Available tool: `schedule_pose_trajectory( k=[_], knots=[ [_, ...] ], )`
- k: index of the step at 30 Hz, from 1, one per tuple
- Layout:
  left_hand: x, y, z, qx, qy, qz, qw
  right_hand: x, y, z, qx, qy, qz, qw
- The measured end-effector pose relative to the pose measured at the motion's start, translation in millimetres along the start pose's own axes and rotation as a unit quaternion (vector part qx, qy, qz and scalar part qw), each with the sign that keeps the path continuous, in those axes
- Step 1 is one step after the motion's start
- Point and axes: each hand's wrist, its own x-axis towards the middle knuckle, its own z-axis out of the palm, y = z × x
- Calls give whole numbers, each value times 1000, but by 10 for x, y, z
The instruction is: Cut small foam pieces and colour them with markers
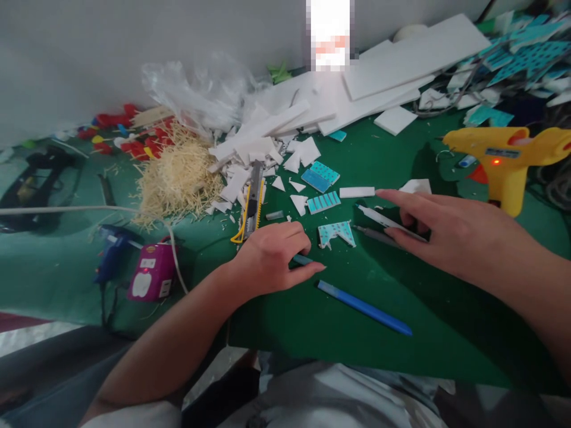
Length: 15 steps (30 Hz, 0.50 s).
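My right hand (450, 229) is closed round a slim white pen (386, 220) with a blue tip. Its index fingertip touches the end of a small white foam strip (357, 192). My left hand (276, 255) rests on the table with thumb and fingers pinched on a small bluish piece (303, 260), mostly hidden. Between the hands lies a notched foam piece (335, 233) with teal dots. Beyond it are a teal striped piece (324, 203) and a blue-and-teal patterned piece (321, 176). A blue pen (366, 307) lies nearer my body.
A yellow glue gun (504, 154) with a lit red light stands at right. Beside my left hand lies a utility knife (253, 199). Foam scraps (307, 151), shredded straw (176, 172) and white boards (410, 56) lie behind. A cable runs by a purple box (153, 270) at left.
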Motion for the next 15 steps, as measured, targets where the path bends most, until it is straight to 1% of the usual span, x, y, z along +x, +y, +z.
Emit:
schedule_pose_trajectory(
  k=[3, 5, 7, 9, 11, 13, 15],
  knots=[
    [-3, -7, 7, -4, -1, -1, 1000, 23, 19, 15, 0, -4, -27, 1000],
    [0, -10, 13, -5, -1, -2, 1000, 46, 14, -12, -28, -17, -55, 998],
    [4, -11, 18, -6, 2, -2, 1000, 56, 0, -54, -48, 14, -87, 995],
    [7, -13, 19, -8, 0, 0, 1000, 46, -11, -92, -39, 77, -102, 991],
    [3, -16, 19, -10, -4, 0, 1000, 15, -10, -117, -9, 145, -70, 987],
    [-7, -19, 20, -8, -3, -2, 1000, -25, 6, -123, 20, 193, 22, 981],
    [-19, -21, 22, -6, -1, -3, 1000, -63, 31, -111, 37, 225, 106, 968]
  ],
)
